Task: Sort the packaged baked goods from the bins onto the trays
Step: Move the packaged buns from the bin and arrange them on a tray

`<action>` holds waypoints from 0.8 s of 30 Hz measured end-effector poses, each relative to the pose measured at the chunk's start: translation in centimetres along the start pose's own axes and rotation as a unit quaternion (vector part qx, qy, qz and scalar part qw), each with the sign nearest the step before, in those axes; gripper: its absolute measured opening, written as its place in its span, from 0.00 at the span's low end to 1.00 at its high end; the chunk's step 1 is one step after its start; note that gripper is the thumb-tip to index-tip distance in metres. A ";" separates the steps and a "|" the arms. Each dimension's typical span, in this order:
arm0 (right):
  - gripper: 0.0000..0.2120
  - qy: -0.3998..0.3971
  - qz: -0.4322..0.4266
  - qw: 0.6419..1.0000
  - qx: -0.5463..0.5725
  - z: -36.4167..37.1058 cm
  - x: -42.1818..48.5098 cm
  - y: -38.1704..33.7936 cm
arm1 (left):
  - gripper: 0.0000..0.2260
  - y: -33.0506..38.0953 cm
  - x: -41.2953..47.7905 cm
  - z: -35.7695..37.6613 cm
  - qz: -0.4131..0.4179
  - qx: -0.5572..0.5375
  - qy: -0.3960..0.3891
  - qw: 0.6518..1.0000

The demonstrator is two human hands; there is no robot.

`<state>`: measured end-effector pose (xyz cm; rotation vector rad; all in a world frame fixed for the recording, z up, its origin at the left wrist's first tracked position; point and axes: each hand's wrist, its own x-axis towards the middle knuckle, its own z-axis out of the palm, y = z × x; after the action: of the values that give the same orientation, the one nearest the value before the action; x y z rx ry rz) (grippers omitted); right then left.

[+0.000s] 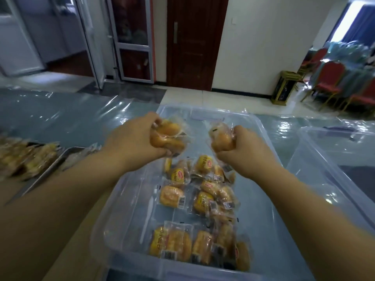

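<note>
Packaged baked goods [172, 196] lie heaped in the clear bin [261, 209] beneath both my hands. A loaded metal tray [60, 159] sits left of my left hand [129, 142], which grips a cluster of packets [168, 136]. My right hand [245, 151] clutches a bun packet [221, 138].

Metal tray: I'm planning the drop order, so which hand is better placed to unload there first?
Probably left. The left hand, gripping buns, is on the side of the metal tray; the right hand, gripping its own packet, is above the clear bin, farther from it.
</note>
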<state>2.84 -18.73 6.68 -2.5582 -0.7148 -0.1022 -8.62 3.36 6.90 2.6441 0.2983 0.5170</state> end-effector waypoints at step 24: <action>0.23 -0.017 -0.160 0.970 0.184 15.2 -14.5 -33.8 | 0.23 -25.8 -27.8 -19.6 -0.175 -0.125 0.096 0.972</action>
<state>-27.62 6.86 4.93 -2.0824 -1.0501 -0.0274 -44.94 25.53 3.18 2.2352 0.6952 0.6434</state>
